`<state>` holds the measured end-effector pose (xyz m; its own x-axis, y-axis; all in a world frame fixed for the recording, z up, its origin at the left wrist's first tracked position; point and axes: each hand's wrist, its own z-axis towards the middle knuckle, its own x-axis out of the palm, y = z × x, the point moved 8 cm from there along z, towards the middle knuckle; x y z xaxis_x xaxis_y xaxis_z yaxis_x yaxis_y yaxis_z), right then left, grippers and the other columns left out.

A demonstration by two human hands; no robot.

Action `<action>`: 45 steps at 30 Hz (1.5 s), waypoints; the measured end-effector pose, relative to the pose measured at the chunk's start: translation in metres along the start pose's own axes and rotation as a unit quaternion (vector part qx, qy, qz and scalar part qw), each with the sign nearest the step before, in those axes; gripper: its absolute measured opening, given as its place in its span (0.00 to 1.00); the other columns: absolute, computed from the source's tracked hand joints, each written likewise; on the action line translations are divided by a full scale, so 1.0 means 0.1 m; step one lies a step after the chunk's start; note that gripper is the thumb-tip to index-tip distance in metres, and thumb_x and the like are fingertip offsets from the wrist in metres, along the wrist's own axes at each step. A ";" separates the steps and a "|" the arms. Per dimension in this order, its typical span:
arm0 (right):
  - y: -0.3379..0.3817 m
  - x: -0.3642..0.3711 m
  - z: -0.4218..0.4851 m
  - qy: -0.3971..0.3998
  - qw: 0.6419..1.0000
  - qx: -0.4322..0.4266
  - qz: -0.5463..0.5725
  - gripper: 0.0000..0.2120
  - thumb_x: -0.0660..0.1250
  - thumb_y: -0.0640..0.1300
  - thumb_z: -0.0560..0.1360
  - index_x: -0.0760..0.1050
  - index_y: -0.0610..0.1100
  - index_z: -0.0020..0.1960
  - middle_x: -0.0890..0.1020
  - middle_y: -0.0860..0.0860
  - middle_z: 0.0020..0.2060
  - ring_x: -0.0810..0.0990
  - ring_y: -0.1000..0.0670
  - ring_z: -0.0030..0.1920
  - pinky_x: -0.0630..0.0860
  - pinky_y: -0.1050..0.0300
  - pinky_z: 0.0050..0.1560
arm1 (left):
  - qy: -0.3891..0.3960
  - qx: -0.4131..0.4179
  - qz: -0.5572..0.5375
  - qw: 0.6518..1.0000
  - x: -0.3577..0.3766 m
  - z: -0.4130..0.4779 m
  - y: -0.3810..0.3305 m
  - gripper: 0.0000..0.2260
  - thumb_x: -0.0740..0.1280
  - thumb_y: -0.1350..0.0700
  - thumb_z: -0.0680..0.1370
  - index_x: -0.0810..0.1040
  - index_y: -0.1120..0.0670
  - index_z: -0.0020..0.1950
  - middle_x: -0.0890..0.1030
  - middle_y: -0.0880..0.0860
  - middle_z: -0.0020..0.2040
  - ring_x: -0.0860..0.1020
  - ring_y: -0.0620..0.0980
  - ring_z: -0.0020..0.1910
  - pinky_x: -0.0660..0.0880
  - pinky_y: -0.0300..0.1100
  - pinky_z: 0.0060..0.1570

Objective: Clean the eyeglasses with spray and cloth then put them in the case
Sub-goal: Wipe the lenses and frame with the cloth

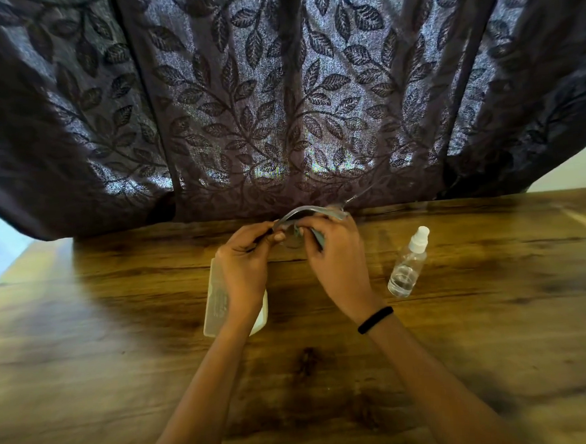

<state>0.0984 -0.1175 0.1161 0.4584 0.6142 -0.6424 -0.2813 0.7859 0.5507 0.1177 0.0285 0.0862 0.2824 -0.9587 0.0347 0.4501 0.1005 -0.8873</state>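
Left hand point(244, 259) and right hand point(334, 250), fingers pinched closed on clear-framed eyeglasses point(310, 214) and grey cloth point(318, 239), above wooden table point(498, 346), spray bottle point(407, 266) near.

Wooden table point(121, 352), pale case point(215, 295) lying flat, clear spray bottle point(407, 266) to its right

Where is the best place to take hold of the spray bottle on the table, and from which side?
Grip the spray bottle around its clear round body, below the white nozzle. It appears to stand upright, right of both hands, so the right hand would probably reach it most easily, coming from the side.
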 end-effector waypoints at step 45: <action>-0.01 0.02 -0.12 0.003 0.998 0.036 0.048 0.08 0.67 0.42 0.74 0.81 0.45 0.52 0.77 0.45 0.44 0.72 0.47 0.49 0.62 0.67 0.44 | -0.070 -0.071 -0.063 0.993 -0.05 -0.02 0.10 0.15 0.70 0.70 0.68 0.81 0.49 0.41 0.82 0.55 0.41 0.80 0.51 0.43 0.77 0.51 0.50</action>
<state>0.0892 -0.1157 0.1078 0.4271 0.6867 -0.5882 -0.2616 0.7166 0.6466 0.1187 0.0340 0.0765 0.3508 -0.9138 0.2050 0.3685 -0.0666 -0.9272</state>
